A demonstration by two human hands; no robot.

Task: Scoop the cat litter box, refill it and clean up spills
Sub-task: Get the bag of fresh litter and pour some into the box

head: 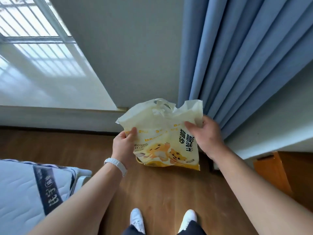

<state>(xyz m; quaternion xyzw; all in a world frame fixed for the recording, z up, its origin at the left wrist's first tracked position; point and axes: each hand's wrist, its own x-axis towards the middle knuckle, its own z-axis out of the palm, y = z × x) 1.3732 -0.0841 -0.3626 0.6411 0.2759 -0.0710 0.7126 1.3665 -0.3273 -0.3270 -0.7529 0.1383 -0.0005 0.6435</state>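
A pale yellow bag of bentonite cat litter (160,134), printed with cartoon cats, is held up in front of me above the wooden floor. Its torn top with a handle cut-out points away from me. My left hand (124,145) grips the bag's left edge, thumb on the front. My right hand (202,135) grips the upper right corner. No litter box or scoop is in view.
A blue curtain (237,56) hangs just behind the bag on the right. A white window sill (50,92) lies at the left, a mattress corner (30,189) at the lower left, an orange wooden cabinet (277,173) at the right. My white shoes (137,219) stand on the wooden floor (160,192).
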